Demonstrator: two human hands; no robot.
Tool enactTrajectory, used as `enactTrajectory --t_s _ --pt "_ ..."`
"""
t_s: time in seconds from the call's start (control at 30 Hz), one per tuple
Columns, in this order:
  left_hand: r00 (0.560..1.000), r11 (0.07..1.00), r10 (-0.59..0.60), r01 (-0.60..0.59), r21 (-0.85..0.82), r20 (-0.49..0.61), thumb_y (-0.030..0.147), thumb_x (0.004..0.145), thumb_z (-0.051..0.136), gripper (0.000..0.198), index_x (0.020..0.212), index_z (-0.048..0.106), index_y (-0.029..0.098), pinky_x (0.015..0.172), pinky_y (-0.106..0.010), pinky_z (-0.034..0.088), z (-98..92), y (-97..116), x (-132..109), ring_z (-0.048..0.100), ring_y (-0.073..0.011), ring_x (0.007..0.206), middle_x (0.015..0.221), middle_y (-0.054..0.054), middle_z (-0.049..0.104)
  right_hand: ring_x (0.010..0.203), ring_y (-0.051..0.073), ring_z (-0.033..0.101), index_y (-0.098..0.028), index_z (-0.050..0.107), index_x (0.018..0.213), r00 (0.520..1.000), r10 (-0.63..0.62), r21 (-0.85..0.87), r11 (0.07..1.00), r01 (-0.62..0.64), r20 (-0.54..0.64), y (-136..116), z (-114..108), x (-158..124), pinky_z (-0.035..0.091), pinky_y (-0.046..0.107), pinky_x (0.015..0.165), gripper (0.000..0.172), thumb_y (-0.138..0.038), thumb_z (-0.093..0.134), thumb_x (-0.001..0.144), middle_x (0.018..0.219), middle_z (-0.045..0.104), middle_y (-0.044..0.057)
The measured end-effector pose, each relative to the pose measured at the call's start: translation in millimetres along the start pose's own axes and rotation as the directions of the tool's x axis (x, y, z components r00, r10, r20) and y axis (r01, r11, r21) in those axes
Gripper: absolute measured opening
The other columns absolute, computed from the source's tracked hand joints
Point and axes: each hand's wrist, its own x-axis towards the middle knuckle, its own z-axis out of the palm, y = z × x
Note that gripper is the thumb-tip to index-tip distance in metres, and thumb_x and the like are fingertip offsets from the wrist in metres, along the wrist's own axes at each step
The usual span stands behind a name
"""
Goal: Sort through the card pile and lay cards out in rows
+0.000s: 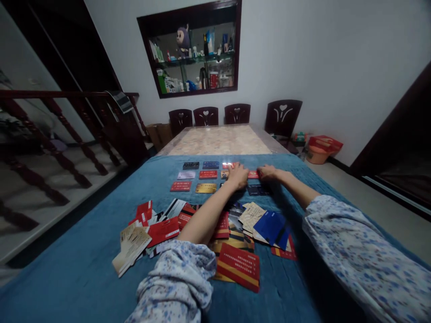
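Observation:
Small cards lie in rows on the blue cloth (101, 233). My left hand (237, 176) reaches over the third column, fingers spread and bent down, partly covering the cards there. To its right lies a red card (253, 174), and my right hand (268, 172) has its fingers closed at that card's right edge. A dark navy card (259, 190) sits just nearer. Left of my hands are a gold card (206, 188), a lilac card (186, 175) and a black card (191, 165). My left forearm crosses a loose pile with a blue card (269, 226) and a red-and-gold card (239, 265).
The far part of the table (222, 139) has a marbled top. Dark chairs (237, 114) stand behind it, and a wall shelf (198, 58) holds bottles and a plush toy. A wooden railing (57, 116) runs at left. An orange bucket (317, 154) is on the floor at right.

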Motion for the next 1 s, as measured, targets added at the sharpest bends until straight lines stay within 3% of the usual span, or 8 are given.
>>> enactTrajectory --t_s 0.13,0.43,0.6,0.67,0.83,1.0 --pt "0.994 0.999 0.027 -0.025 0.020 -0.102 0.016 0.085 0.055 0.027 0.110 0.065 0.020 0.104 -0.051 0.031 -9.4 -15 -24 0.037 -0.0313 0.128 0.131 -0.013 0.054 0.105 0.031 0.064 -0.016 0.062 0.128 0.999 0.053 -0.003 0.999 -0.053 0.006 -1 -1 -5 0.050 0.038 0.088 0.050 -0.028 0.065 0.079 0.125 0.061 0.021" --pt "0.983 0.994 -0.032 0.050 0.094 -0.178 0.010 0.086 0.050 0.024 0.099 0.068 0.019 0.097 -0.048 0.032 -34.4 -46 -74 0.045 -0.0276 0.116 0.114 -0.011 0.064 0.113 0.027 0.061 -0.013 0.057 0.132 0.999 0.053 0.009 0.999 -0.053 -0.011 -9 -15 -24 0.048 0.031 0.091 0.048 -0.024 0.059 0.085 0.126 0.062 0.019" --pt "0.973 0.993 -0.065 0.085 0.080 -0.223 0.010 0.085 0.050 0.025 0.097 0.069 0.020 0.097 -0.049 0.030 -41.2 -62 -94 0.046 -0.0276 0.116 0.112 -0.010 0.065 0.128 0.038 0.046 -0.014 0.042 0.146 0.991 0.102 0.015 0.995 -0.101 -0.088 -14 -30 -40 0.047 0.047 0.092 0.065 -0.023 0.057 0.084 0.142 0.047 0.024" --pt "0.968 0.993 -0.077 0.097 0.072 -0.239 0.010 0.086 0.050 0.024 0.097 0.069 0.020 0.098 -0.049 0.029 -44.2 -67 -101 0.047 -0.0277 0.116 0.111 -0.009 0.066 0.128 0.037 0.045 -0.017 0.045 0.144 0.983 0.079 0.027 0.997 -0.075 -0.167 -20 -39 -50 0.046 0.045 0.092 0.062 -0.016 0.055 0.083 0.141 0.049 0.022" --pt "0.965 0.992 -0.085 0.105 0.069 -0.248 0.008 0.082 0.054 0.026 0.099 0.068 0.022 0.096 -0.047 0.028 -50.9 -75 -120 0.046 -0.0278 0.117 0.113 -0.008 0.066 0.107 0.028 0.057 -0.020 0.069 0.114 0.921 -0.067 0.080 0.991 0.106 -0.384 -55 -58 -77 0.044 0.033 0.083 0.032 -0.022 0.046 0.091 0.116 0.066 0.013" --pt "0.961 0.992 -0.094 0.113 0.058 -0.262 0.006 0.082 0.050 0.030 0.099 0.069 0.022 0.095 -0.046 0.027 -55.4 -77 -143 0.046 -0.0273 0.116 0.109 -0.009 0.066 0.101 0.027 0.057 -0.018 0.073 0.104 0.863 -0.169 0.079 0.969 0.233 -0.475 -110 -67 -107 0.038 0.032 0.080 0.029 -0.023 0.046 0.093 0.106 0.070 0.012"
